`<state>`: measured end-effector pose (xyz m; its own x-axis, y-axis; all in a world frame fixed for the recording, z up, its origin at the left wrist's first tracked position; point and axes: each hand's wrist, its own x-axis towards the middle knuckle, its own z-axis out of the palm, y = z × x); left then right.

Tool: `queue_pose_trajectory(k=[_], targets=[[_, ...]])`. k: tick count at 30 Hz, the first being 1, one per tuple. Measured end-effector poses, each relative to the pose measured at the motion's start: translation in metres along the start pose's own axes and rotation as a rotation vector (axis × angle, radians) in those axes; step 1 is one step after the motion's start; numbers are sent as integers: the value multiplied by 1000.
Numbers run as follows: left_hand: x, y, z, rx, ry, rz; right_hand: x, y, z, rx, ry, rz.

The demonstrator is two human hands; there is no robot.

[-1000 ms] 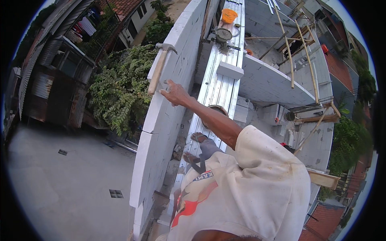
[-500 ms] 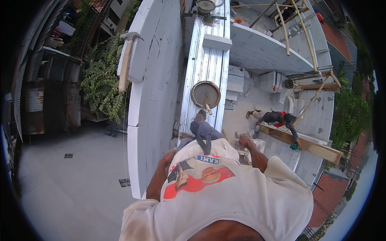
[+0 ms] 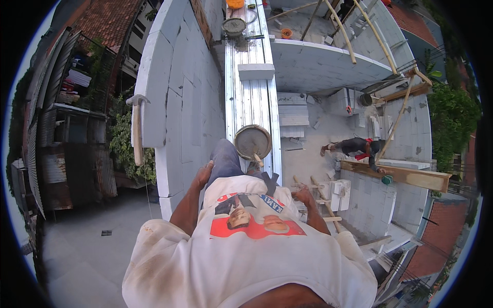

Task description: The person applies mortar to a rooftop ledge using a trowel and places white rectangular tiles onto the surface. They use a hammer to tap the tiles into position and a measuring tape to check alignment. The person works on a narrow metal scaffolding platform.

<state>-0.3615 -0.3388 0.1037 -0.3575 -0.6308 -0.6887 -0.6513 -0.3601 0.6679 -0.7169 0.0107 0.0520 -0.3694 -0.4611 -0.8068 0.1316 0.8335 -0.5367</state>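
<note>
Outdoors, a hammer (image 3: 137, 131) lies against the outer edge of a pale block wall (image 3: 172, 77) at left, while a person's left hand (image 3: 203, 175) sits beside a blue-gray trouser leg (image 3: 224, 158), its fingers too hidden to tell whether they grip. On the metal walkway (image 3: 247, 102), a round basin (image 3: 269, 143) of mortar (image 3: 250, 139) with a wooden-handled tool (image 3: 258, 160) stands ahead of the person, a white block (image 3: 256, 72) farther along; to the right, the right hand (image 3: 304, 196) hangs with fingers curled, whether around anything cannot be told, and a co-worker (image 3: 357, 147) bends near a wooden plank (image 3: 413, 177).
</note>
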Motion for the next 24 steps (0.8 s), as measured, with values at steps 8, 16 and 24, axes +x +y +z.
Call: queue_pose_trajectory(k=[8, 16, 24], targets=[[66, 62, -11, 106, -98, -40, 40, 53, 17, -293, -78, -143], [162, 49, -27, 0, -194, -174, 112, -126, -26, -301, 186, 15], [313, 58, -52, -47, -74, -451, 242, -347, -112, -465, 190, -81]])
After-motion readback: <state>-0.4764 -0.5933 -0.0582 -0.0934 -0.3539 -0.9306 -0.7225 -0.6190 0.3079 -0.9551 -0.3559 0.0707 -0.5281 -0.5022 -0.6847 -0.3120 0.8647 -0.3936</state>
